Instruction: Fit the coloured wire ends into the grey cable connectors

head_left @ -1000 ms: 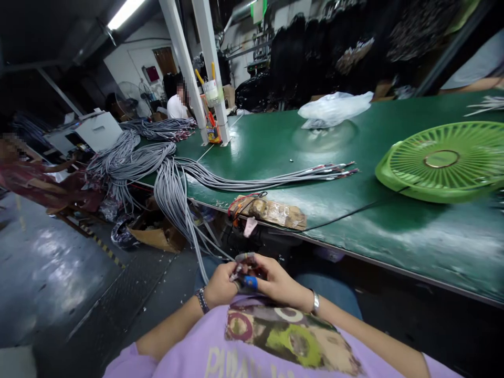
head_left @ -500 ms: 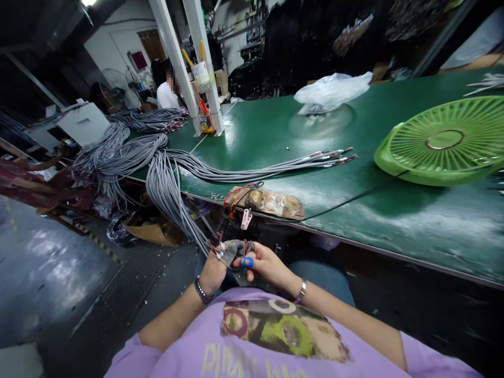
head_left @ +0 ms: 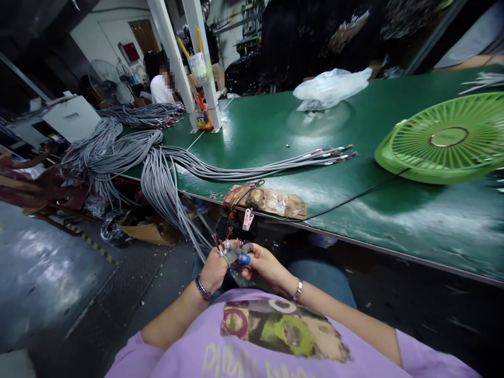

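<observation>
My left hand (head_left: pixel 214 266) is closed round the ends of several grey cables (head_left: pixel 167 194), whose thin coloured wires (head_left: pixel 228 235) stick up above the fingers. Close beside it on the right, my right hand (head_left: pixel 264 265) is closed, with blue tape (head_left: pixel 244 259) round one digit and grey wrapping on another. Its fingertips meet near the cable ends; what they pinch is too small to make out. The cable bundle runs from my left hand up over the table edge to a large grey pile (head_left: pixel 118 152).
On the green table (head_left: pixel 252 126) lie a wooden block (head_left: pixel 281 203) with a pink clip (head_left: pixel 248 219), a green fan (head_left: pixel 444 137) with a black cord, a plastic bag (head_left: pixel 333 88) and more cables. White posts (head_left: pixel 208 79) rise behind. A person (head_left: pixel 160 86) sits at the back left.
My right hand's fingers have shifted slightly left, closer to my left hand. The coloured wires stand differently above the left fingers. The whole view has shifted a little.
</observation>
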Demonstrator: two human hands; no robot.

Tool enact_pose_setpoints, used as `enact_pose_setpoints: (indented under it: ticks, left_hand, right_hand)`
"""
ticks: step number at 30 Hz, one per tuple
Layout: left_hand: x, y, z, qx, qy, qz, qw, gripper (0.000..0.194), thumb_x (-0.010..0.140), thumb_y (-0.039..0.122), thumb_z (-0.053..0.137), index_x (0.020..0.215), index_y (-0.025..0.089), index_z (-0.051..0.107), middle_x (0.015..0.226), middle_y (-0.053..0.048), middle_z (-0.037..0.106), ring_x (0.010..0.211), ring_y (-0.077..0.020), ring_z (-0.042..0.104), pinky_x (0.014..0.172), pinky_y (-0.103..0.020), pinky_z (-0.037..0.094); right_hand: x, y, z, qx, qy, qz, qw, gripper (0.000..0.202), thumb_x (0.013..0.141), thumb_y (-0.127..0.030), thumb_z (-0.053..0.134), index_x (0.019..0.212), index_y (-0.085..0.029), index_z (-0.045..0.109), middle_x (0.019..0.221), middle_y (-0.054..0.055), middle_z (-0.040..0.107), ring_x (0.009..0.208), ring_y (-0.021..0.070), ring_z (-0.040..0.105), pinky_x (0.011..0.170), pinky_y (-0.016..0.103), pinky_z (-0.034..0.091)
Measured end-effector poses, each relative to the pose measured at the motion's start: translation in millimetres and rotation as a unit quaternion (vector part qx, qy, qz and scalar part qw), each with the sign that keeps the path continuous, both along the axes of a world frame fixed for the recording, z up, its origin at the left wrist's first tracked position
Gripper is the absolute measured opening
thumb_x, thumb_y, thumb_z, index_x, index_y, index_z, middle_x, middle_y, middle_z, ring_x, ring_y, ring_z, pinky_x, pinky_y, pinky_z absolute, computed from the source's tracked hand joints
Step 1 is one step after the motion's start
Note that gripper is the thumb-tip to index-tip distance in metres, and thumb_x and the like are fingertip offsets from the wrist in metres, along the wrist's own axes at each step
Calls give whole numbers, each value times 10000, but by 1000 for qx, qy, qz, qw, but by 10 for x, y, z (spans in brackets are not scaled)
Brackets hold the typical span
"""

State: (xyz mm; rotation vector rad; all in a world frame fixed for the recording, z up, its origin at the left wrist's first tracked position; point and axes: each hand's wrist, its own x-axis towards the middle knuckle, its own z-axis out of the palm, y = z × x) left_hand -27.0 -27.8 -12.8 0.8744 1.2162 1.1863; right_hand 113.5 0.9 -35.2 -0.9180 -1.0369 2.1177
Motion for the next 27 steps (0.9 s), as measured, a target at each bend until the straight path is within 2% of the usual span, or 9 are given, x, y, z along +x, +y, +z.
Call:
enact_pose_setpoints:
  ticks: [4,7,11,15,17,19,21,23,27]
  left_hand:
    - [-21,19,-18,31,61,39,997,333,712,445,702,840,138,710,688,-38,680,551,-112,516,533,-229,391]
    - [-26,13,-17,40,100,-3,994,317,743,462,666,726,147,696,643,-40,673,580,-138,568,594,-254,447]
    - [-3,12,17,32,112,-93,989,322,736,444,679,652,133,670,579,-46,660,533,-130,576,555,-238,438]
    - [-81,58,20,-37,5,-168,985,352,765,459,644,738,108,659,605,-92,682,496,-129,602,387,-175,262]
    - [-155,91,7,-84,-38,-237,967,376,735,468,671,761,93,660,611,-120,687,492,-151,623,354,-171,185]
    - [-214,115,-4,-109,-60,-317,940,415,687,479,711,740,70,673,613,-144,686,497,-170,632,345,-175,179]
    - [-232,121,-4,-101,-63,-349,930,432,642,481,747,718,61,684,600,-140,680,480,-162,617,349,-179,207]
    - [-205,105,11,-75,-51,-310,946,418,626,469,764,733,72,690,571,-103,668,449,-138,589,361,-178,255]
    - [-91,38,55,-29,4,-175,984,356,647,446,756,690,102,674,543,-55,654,446,-123,573,440,-212,419]
  right_hand:
    - [80,71,40,138,-72,-35,987,311,699,-434,692,814,-187,542,687,-10,632,546,109,585,505,228,449]
    - [117,122,102,219,-72,-53,972,257,738,-408,671,838,-203,551,721,-2,638,607,129,592,575,261,470]
    - [119,167,176,186,6,26,982,286,781,-477,615,790,-217,496,542,-30,584,519,149,577,535,284,452]
    - [170,213,195,169,24,62,983,329,777,-499,617,768,-182,531,546,-23,585,501,125,549,514,253,403]
    - [199,227,195,183,18,71,980,336,768,-484,639,774,-153,579,598,-13,592,514,98,513,520,234,382]
    - [208,227,194,187,21,90,978,344,752,-479,658,760,-139,600,624,-14,580,528,82,478,530,224,375]
    - [197,216,184,180,27,98,978,352,739,-484,669,747,-140,599,619,-22,560,528,77,456,531,219,372]
    - [179,199,151,170,26,76,982,362,742,-501,660,742,-146,591,597,-32,534,513,73,441,520,217,367]
    - [169,152,45,133,2,-31,991,429,801,-589,533,751,-165,562,558,-38,499,485,82,448,504,228,380]
